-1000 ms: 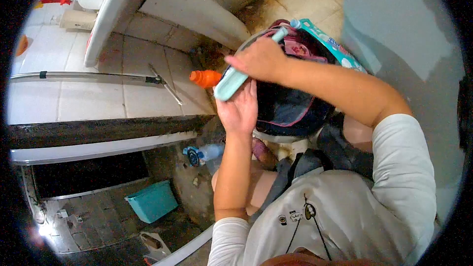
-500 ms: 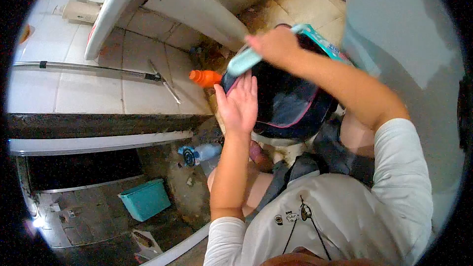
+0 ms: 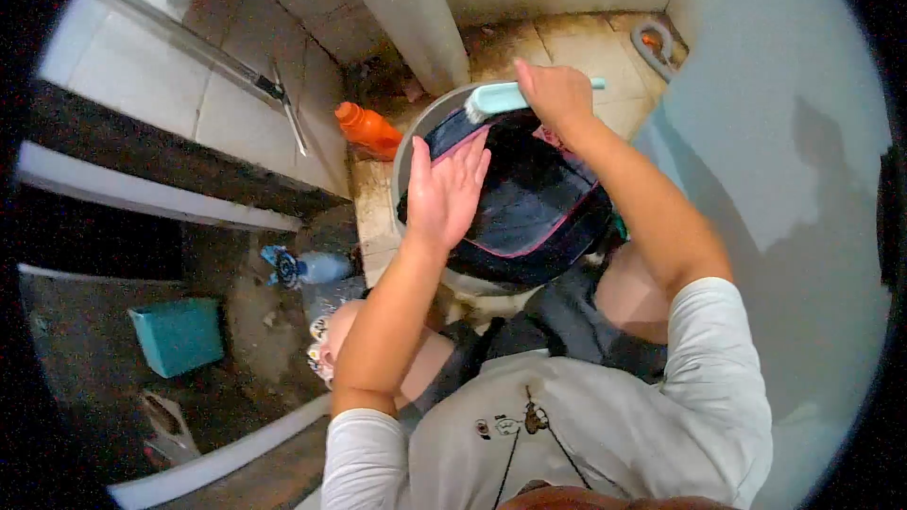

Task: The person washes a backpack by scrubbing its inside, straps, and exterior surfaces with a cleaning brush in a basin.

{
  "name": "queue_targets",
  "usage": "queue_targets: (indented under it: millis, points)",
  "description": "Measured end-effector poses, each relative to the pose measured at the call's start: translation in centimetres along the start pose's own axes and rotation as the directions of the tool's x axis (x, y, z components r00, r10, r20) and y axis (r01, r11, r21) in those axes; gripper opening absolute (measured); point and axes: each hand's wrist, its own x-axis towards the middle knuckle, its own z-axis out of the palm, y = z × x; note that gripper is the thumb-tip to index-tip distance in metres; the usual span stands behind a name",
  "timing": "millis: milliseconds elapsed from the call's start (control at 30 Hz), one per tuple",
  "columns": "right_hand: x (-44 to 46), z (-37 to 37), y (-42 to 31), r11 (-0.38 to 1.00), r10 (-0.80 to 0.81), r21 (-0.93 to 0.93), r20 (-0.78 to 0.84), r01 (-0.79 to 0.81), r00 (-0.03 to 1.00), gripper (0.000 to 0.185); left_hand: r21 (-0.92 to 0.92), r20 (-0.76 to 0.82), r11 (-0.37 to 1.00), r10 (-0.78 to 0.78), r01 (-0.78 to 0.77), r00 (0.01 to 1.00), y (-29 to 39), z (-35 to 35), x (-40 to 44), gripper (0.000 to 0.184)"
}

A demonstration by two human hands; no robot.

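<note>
**Brush at a dark bag in a basin: hazards listed**

Left of frame: teal bin point(image 3: 178, 338), well apart from the hands; no evident risk.

Left of centre: blue bottle point(image 3: 323, 267), lying on its side; its cap cannot be made out, so a leak cannot be ruled out.

Upper left of centre: orange bottle point(image 3: 367, 130), just beside the basin point(image 3: 403, 165). A wide stroke or a shifted rim could knock it.

Centre: left hand point(image 3: 444, 194), palm up, fingers spread, grip open and holding nothing; it lies over the bag's edge, contact uncertain. Without a firm hold, cloth could slide or bunch under pressure.

Upper centre: brush point(image 3: 493, 99), bristles down at the bag's edge. An overshoot could scrape the left fingertips.

Centre: bag point(image 3: 539, 217), dark, pink-trimmed, heaped in the basin. Loose folds could snag bristles.

Upper right of centre: right hand point(image 3: 557, 104), grip closed around the brush handle. If wet, the handle could twist.
</note>
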Motion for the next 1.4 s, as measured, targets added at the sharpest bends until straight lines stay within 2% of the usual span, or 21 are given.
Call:
queue_targets:
  millis: [67,133,200,267,333,433,500,633,767,833,867,933,967,1000,1033,1067,1133,1200,1267,1333,1400]
  points:
    - [0.6,-0.9,0.2,0.998,-0.037,-0.061,-0.015,0.036,0.999,0.012,-0.065,-0.021,0.998,0.019,-0.02,1.0,0.4,0.1,0.6,0.064]
    - [-0.8,-1.6,-4.3,0.977,-0.188,0.062,-0.189,0.203,0.964,0.04,-0.058,-0.084,0.997,0.043,-0.048,0.996,0.4,0.7,0.2,0.065]
    - [-0.7,-0.3,-2.9,0.966,-0.245,0.032,-0.178,0.255,0.953,0.038,-0.056,0.052,0.998,0.04,-0.038,0.998,0.5,-0.6,0.2,0.066]
    - [-0.3,2.7,1.2,0.997,-0.017,-0.068,0.034,0.019,0.999,0.019,-0.076,0.007,0.997,0.01,-0.01,1.0,0.4,-0.8,0.0,0.065]
    - [0.1,1.5,2.8,0.997,-0.052,-0.064,0.003,0.053,0.999,0.03,-0.115,-0.025,0.993,-0.022,0.019,0.999,0.6,-0.4,0.1,0.065]
    - [0.4,1.0,5.9,0.983,0.143,-0.099,-0.099,-0.153,0.985,0.039,-0.051,-0.011,0.999,-0.014,0.014,1.0,0.8,0.0,0.0,0.059]
    - [0.5,0.7,6.3,0.918,0.385,0.154,-0.135,-0.365,0.913,0.047,0.002,-0.002,1.0,-0.029,0.029,1.0,0.1,-0.8,0.2,0.053]
    - [0.2,-0.3,3.0,0.854,0.33,0.445,-0.064,-0.269,0.942,0.047,0.092,-0.018,0.995,-0.027,0.029,0.999,-1.0,-1.7,0.2,0.035]
    - [1.0,-1.2,1.9,0.899,0.248,0.401,-0.128,-0.178,0.96,0.046,0.232,-0.091,0.973,0.04,-0.018,0.995,-1.3,-1.2,0.5,0.03]
    - [1.0,-1.7,1.5,0.856,0.319,0.433,-0.012,-0.282,0.948,0.047,0.275,-0.125,0.961,0.064,-0.027,0.99,-1.7,-1.5,1.0,0.029]
    - [0.5,0.8,-0.3,0.998,0.045,-0.03,-0.169,-0.05,0.985,0.048,0.42,-0.147,0.907,0.065,0.003,0.987,-2.2,-1.7,1.3,0.031]
    - [0.1,0.5,-2.6,0.985,-0.171,-0.017,-0.174,0.171,0.97,0.044,0.558,-0.169,0.829,0.067,0.039,0.983,-2.7,-2.2,1.1,0.033]
    - [0.1,-2.7,-5.7,0.937,-0.173,0.264,-0.211,0.227,0.962,0.041,0.852,-0.062,0.52,0.209,-0.057,0.976,-3.0,-2.5,0.6,0.036]
    - [0.3,-2.5,-5.8,0.94,-0.175,0.241,-0.262,0.24,0.949,0.041,0.986,0.091,0.105,0.289,-0.126,0.953,-3.1,-2.8,0.2,0.038]
    - [0.5,-1.8,-5.0,0.968,-0.176,0.138,-0.226,0.211,0.958,0.042,0.974,-0.067,0.224,0.156,0.031,0.985,-2.3,-2.0,-0.2,0.045]
    - [0.6,-0.6,-3.7,0.983,-0.171,0.032,-0.192,0.181,0.966,0.042,0.974,-0.069,0.224,0.156,0.033,0.985,-1.6,-0.9,-0.7,0.045]
    - [0.8,1.2,-0.6,0.992,-0.077,-0.107,-0.145,0.062,0.986,0.045,0.925,-0.303,0.212,-0.094,0.317,0.948,0.0,1.6,-1.5,0.046]
    - [0.3,0.3,-1.1,1.0,-0.023,-0.018,-0.094,0.022,0.995,0.044,0.942,-0.191,0.281,-0.011,0.186,0.982,-1.0,0.3,-1.3,0.049]
    - [0.3,-1.8,-3.6,0.977,-0.124,0.14,-0.243,0.161,0.962,0.041,0.963,-0.027,0.268,0.216,-0.033,0.976,-1.6,0.2,-1.3,0.055]
    - [0.8,-1.9,-3.1,0.984,-0.127,0.096,-0.225,0.152,0.966,0.036,0.971,-0.088,0.236,0.197,0.039,0.976,-1.6,-0.2,-0.3,0.054]
    - [1.5,-1.4,0.3,0.963,-0.186,-0.231,-0.211,0.136,0.96,0.03,0.975,-0.136,0.199,0.203,0.095,0.97,-1.2,-0.3,0.2,0.054]
